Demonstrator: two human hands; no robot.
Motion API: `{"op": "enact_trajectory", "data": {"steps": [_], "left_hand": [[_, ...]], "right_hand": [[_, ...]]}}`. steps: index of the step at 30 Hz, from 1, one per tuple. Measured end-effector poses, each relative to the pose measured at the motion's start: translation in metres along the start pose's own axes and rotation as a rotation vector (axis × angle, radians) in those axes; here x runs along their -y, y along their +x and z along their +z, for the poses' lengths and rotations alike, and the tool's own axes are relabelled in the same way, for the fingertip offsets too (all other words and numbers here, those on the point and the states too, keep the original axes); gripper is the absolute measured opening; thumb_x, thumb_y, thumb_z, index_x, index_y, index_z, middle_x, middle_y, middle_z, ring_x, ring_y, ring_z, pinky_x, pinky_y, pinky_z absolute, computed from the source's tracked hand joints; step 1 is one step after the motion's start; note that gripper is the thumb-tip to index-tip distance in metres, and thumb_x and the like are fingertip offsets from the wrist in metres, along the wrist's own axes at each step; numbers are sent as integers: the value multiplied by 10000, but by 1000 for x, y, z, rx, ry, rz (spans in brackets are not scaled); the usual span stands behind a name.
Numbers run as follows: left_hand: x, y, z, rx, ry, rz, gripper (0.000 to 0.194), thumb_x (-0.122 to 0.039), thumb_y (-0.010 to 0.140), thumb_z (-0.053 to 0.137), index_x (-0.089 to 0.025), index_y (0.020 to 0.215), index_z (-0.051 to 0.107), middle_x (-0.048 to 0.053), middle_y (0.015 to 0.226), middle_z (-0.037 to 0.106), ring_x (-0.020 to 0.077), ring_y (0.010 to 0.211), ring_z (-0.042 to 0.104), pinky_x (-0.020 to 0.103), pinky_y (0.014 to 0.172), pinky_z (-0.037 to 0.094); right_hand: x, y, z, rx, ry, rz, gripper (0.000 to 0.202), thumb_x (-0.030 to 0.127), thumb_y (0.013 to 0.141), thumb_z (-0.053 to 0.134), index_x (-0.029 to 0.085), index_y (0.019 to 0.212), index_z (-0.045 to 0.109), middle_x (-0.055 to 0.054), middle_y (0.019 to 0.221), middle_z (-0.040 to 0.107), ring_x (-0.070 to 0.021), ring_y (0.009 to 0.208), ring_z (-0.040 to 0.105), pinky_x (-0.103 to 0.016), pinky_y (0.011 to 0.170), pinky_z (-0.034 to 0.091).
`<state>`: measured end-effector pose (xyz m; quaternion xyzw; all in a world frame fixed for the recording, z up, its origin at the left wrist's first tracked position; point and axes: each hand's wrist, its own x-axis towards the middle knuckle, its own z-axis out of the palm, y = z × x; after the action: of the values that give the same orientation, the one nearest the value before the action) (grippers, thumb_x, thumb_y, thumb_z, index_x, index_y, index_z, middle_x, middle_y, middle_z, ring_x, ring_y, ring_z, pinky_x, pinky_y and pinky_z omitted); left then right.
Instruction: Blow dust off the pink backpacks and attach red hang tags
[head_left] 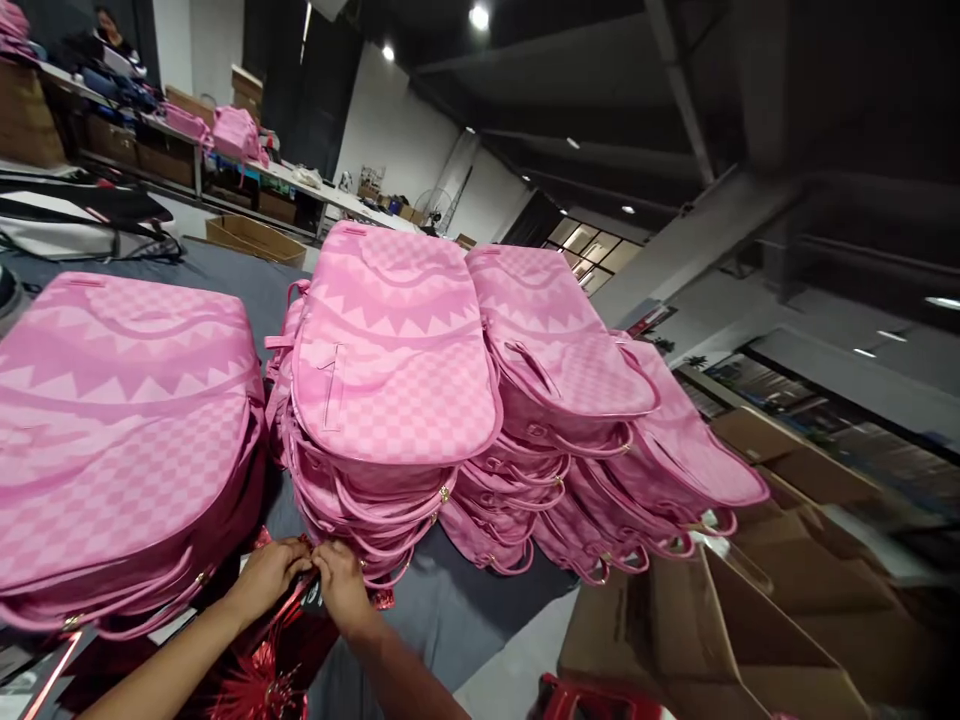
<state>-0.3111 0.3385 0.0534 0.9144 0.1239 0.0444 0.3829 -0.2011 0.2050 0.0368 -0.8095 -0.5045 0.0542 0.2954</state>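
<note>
My left hand and my right hand are close together at the lower left of the head view, fingers bent and pinched at the top edge of a shiny red and black item. What exactly lies between the fingertips is too small to make out. Just beyond my hands rises a stack of pink backpacks with a shark-tooth and checkered print. Another pink backpack lies to the left of my left hand.
More pink backpack stacks stand to the right on the grey-covered table. Open cardboard boxes and a red stool are at the lower right. A black and white bag lies far left. A person sits at a back table.
</note>
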Motion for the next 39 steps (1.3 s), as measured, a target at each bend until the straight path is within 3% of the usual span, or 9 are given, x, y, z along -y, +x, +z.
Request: {"op": "enact_trajectory", "data": {"steps": [6,9,13,22,25,30,34,39], "left_hand": [[-9,1,2,42,101,-97,62,-216,882,496,-208,880,557,47,867,711,214,870,684,265,693,398],[-12,1,1,66,148,-102,92,-222,877,493,-200,938,559,73,893,723,249,919,696,283,703,416],[-14,1,0,86,221,-81,175,-234,920,429,-195,873,592,105,943,725,264,948,694,306,747,440],[-16,-8,15,6,188,-245,108,-190,916,462,-213,920,567,62,978,720,210,978,680,256,754,420],[-11,-12,14,35,124,-251,152,-188,931,428,-231,913,573,32,926,721,181,923,681,235,731,404],[-12,-6,5,-17,186,-237,123,-249,926,421,-249,877,534,0,905,700,169,864,673,234,710,416],[-14,-2,6,97,157,-227,227,-251,944,352,-287,1001,570,24,1025,716,172,973,689,232,762,463],[-8,0,7,69,230,-268,206,-315,941,357,-259,886,547,27,876,713,188,835,696,246,701,466]], "right_hand": [[-1,-2,-2,65,-103,-119,260,139,926,441,223,892,685,-21,803,631,-180,741,545,-275,700,403],[1,-3,-2,66,-139,-113,284,75,901,433,216,848,674,-18,818,636,-167,741,552,-259,716,414],[4,-4,0,73,-209,-107,275,40,873,443,202,826,660,-27,843,659,-172,770,579,-263,744,436],[13,-1,4,141,-295,-32,185,78,853,495,181,876,647,-80,924,689,-219,855,624,-321,813,472],[13,-1,6,117,-235,-14,196,69,845,478,190,853,632,-75,926,689,-219,868,628,-324,831,471],[14,4,7,49,-34,109,256,37,780,487,207,910,626,-30,873,695,-182,830,639,-269,782,475],[16,5,7,-15,118,260,295,21,700,521,221,887,630,5,798,681,-162,750,633,-239,716,464],[18,3,9,-79,313,322,279,-8,694,498,209,819,622,27,756,656,-130,715,620,-200,671,441]]}}
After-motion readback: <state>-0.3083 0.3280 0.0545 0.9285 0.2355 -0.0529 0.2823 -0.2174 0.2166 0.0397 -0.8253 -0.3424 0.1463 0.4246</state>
